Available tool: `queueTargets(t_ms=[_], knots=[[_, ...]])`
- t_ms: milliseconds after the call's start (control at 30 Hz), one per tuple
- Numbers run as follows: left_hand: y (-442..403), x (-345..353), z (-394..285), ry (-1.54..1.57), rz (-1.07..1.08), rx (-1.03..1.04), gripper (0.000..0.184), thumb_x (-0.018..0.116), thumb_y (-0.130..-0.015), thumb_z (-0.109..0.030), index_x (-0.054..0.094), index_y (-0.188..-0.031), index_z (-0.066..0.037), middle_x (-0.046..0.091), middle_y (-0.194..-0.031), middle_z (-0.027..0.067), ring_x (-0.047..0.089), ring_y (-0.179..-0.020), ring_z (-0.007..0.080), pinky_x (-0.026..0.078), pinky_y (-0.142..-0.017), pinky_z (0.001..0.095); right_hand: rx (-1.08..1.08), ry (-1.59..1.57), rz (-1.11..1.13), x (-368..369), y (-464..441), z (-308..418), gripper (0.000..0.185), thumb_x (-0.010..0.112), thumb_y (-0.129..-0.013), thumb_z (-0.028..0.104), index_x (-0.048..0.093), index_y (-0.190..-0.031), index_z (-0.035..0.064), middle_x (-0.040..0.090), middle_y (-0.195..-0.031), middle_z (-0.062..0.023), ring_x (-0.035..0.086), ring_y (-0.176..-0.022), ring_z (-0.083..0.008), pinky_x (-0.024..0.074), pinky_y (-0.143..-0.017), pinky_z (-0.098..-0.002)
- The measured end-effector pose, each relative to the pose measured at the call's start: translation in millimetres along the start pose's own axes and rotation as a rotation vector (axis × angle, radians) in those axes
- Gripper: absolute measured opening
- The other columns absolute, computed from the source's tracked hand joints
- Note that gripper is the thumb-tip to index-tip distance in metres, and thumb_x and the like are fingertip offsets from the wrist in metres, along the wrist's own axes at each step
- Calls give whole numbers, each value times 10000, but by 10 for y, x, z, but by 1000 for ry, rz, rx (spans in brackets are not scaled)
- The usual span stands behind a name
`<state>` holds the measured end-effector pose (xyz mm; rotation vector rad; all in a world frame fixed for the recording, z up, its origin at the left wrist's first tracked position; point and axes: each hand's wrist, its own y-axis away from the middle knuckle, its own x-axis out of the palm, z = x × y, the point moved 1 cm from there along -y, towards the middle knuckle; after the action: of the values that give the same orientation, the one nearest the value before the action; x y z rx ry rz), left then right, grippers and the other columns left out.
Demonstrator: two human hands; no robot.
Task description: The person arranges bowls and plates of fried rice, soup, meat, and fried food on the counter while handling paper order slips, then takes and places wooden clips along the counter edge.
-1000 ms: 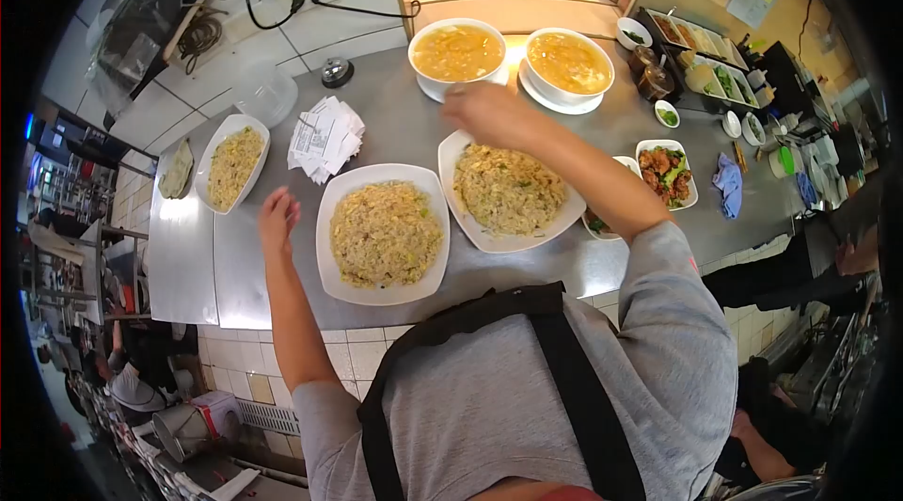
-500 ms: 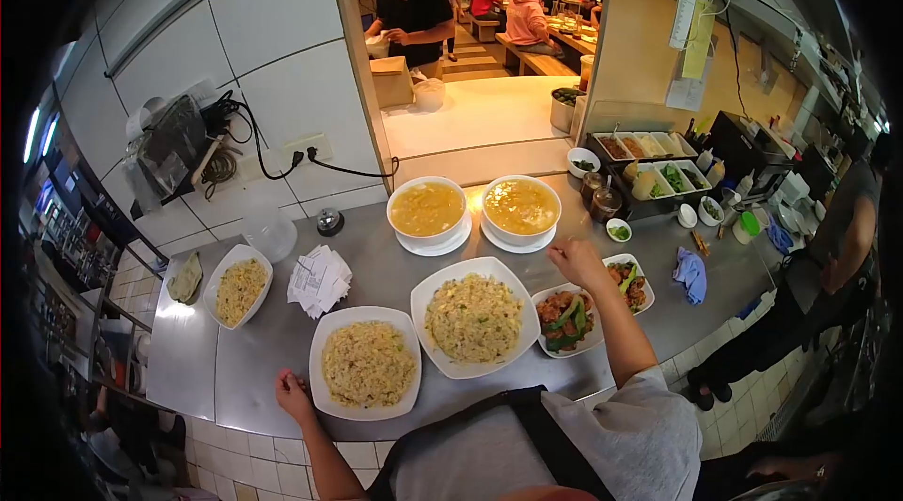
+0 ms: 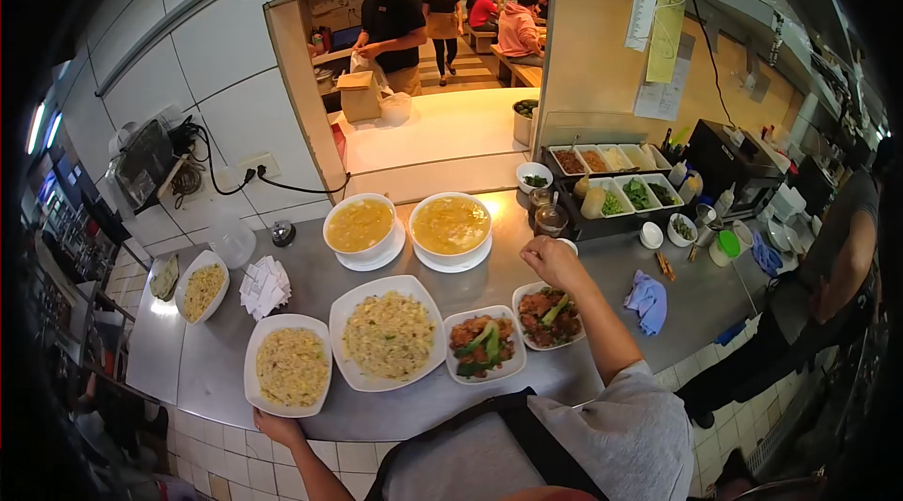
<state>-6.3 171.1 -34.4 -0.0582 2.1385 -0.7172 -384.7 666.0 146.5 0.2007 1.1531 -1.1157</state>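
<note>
My right hand (image 3: 553, 263) is raised over the counter with fingers drawn together. It is between the right soup bowl (image 3: 450, 223) and a dish of browned meat with greens (image 3: 550, 317); anything in its fingertips is too small to make out. Low on the left, my left hand (image 3: 277, 428) is at the counter's front edge, by the rim of a square plate of fried rice (image 3: 288, 365); its fingers are partly hidden. A larger fried rice plate (image 3: 390, 329) and a second meat dish (image 3: 484, 346) stand between. Another soup bowl (image 3: 360, 225) is behind them.
Paper slips (image 3: 265, 287), a bell (image 3: 282, 233) and a smaller rice bowl (image 3: 203, 286) are at left. At right are topping trays (image 3: 636, 193), a blue cloth (image 3: 646, 302) and a co-worker (image 3: 832, 266). A person (image 3: 393, 26) stands beyond the serving hatch.
The view has swung right, so the counter appears farther left. My right hand has moved right, away from the soup bowl. My left hand has come closer to the rice plate's front rim.
</note>
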Motion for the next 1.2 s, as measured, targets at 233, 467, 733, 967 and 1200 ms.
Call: queueTargets(t_ms=[233,467,733,967,1200], knots=[[539,131,-144,-261,-68,-186,488,488,-885,-231,380,-1290,20,351,-1328,266,366,-1202,413,307,-1011,469,2,-107,-88,-215,256,-409,176,602,-815,208,654,-799,41,631,-803,-126,611,-735,-304,480,-648,-388],[603,87,-213,189,-59,-562,664,512,-885,-250,172,-1377,38,297,-1339,315,332,-1226,439,337,-993,463,96,-179,-106,-292,369,-641,174,594,-817,154,623,-786,-15,614,-773,-143,608,-697,-285,472,-634,-348],[625,106,-197,192,-79,-671,770,566,-809,-387,200,-1313,67,515,-1104,347,530,-980,483,435,-833,487,-48,-173,-119,56,-118,-755,164,571,-826,153,574,-731,20,586,-764,-176,584,-709,-343,461,-634,-399],[609,96,-187,302,-97,-650,702,608,-805,-371,323,-1244,98,493,-1159,309,511,-1045,444,421,-877,453,-166,-163,7,527,-1211,-383,174,552,-831,151,649,-935,50,618,-907,-158,608,-817,-324,479,-744,-394],[657,179,-20,452,-60,-588,766,599,-832,-425,289,-1295,100,446,-1247,269,473,-1125,373,374,-951,391,-103,137,282,1421,-2552,-296,281,486,-846,258,656,-951,60,626,-1026,-154,599,-930,-307,473,-812,-409]])
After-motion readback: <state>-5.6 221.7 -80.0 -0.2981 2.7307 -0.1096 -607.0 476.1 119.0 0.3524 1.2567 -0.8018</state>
